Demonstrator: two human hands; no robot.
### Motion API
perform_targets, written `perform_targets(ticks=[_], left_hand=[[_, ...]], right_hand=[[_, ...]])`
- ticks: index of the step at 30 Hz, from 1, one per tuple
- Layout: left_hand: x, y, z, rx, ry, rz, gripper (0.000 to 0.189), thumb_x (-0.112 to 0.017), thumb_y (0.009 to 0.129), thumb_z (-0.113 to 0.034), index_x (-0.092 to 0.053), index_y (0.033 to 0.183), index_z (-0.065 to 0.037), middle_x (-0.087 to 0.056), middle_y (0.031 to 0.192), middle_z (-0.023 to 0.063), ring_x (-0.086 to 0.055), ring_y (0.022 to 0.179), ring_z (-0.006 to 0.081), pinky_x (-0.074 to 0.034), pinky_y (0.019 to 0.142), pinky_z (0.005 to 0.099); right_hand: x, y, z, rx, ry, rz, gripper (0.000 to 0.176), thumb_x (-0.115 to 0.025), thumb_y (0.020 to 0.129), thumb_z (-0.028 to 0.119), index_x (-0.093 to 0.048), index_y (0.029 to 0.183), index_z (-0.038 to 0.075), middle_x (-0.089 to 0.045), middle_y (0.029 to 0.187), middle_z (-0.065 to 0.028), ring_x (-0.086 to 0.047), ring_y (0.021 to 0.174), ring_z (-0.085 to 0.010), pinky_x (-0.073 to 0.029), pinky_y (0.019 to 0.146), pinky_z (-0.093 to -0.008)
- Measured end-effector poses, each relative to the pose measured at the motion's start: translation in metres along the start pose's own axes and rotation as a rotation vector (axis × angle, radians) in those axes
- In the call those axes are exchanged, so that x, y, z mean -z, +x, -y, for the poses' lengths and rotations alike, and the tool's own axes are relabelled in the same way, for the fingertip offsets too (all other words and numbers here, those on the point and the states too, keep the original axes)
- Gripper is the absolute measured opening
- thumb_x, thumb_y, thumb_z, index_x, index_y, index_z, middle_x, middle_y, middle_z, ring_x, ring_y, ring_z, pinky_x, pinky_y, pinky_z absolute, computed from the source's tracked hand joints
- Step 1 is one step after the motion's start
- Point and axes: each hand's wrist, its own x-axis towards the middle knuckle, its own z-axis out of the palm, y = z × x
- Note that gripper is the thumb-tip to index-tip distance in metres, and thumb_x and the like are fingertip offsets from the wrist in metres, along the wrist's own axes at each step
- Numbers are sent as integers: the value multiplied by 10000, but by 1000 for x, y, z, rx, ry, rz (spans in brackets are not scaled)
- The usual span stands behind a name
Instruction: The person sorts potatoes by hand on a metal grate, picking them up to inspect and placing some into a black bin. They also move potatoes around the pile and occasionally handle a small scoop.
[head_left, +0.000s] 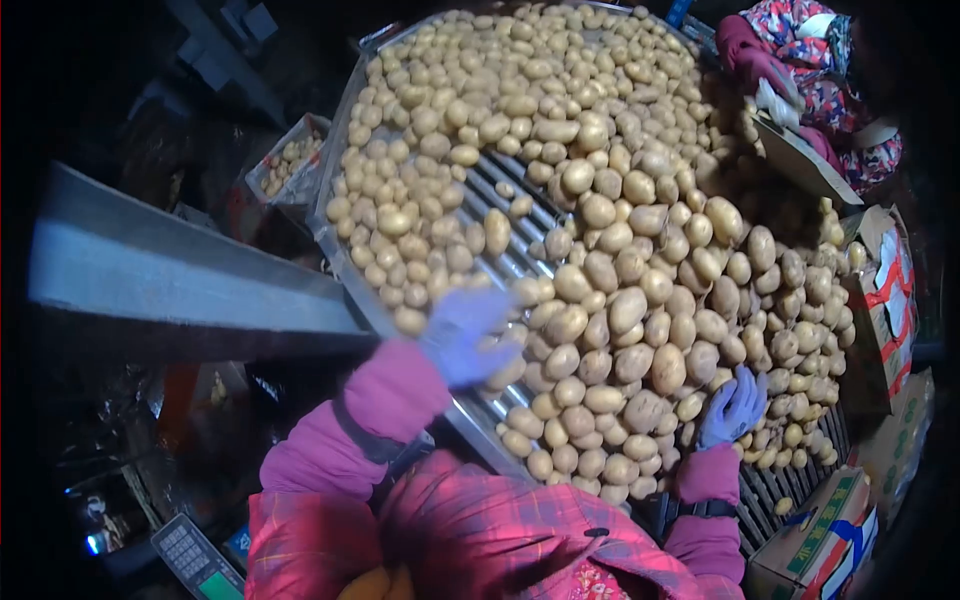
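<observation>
My left hand (466, 338), in a lavender glove, is over the near left edge of a wide heap of potatoes (628, 310). Motion blurs it, but the thumb stands apart from the stretched fingers and nothing shows in its grasp. A potato (506, 373) lies close beside its thumb. Lower right in the head view, my right hand (733, 408), gloved alike, rests on the potatoes with its fingers spread. Both hands are open. The potatoes lie on a metal table with a slatted surface (525, 235), whose bars show between them.
A grey metal beam (190, 265) reaches in from the left to the table edge. At upper right another person's sleeve (750, 55) is beside a cardboard flap (805, 160). Cartons (815, 535) stand at lower right, a potato-filled box (292, 165) at left, and a keypad device (195, 555) at lower left.
</observation>
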Motion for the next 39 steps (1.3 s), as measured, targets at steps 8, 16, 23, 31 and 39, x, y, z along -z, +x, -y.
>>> perform_targets(ticks=[8,16,23,31,39], left_hand=[[23,-44,-3,537,-511,-69,313,-544,953,-149,-563,1235,-15,-607,1122,58,-545,996,107,-483,807,256],[-41,-61,-49,61,428,191,335,-656,780,-190,-602,1097,-96,-559,1015,84,-602,779,276,-509,718,415],[-16,-55,-21,311,-233,-218,409,-752,756,-211,-583,1100,-69,-541,986,101,-577,739,253,-503,725,401],[22,-33,-11,422,540,216,586,-636,720,-615,-614,1074,-149,-551,1034,147,-591,914,303,-464,807,458],[17,-44,-3,375,500,47,470,-705,684,-526,-669,955,-143,-550,1045,114,-582,879,311,-488,716,452]], right_hand=[[1,1,4,-10,-10,-11,248,-518,933,136,-622,1121,12,-616,1123,-142,-510,1153,-400,-389,977,-488],[1,0,4,1,20,-16,236,-528,926,114,-625,1114,11,-617,1113,-144,-506,1151,-397,-387,976,-485],[-1,0,0,10,-4,-28,234,-530,924,111,-629,1114,16,-620,1113,-135,-507,1160,-379,-387,981,-477],[-3,-2,-4,10,4,-26,242,-526,931,140,-633,1110,19,-622,1115,-134,-504,1174,-381,-381,987,-474],[-3,-5,-7,-11,25,-2,259,-513,939,148,-635,1132,25,-623,1125,-136,-491,1197,-377,-375,1008,-467]])
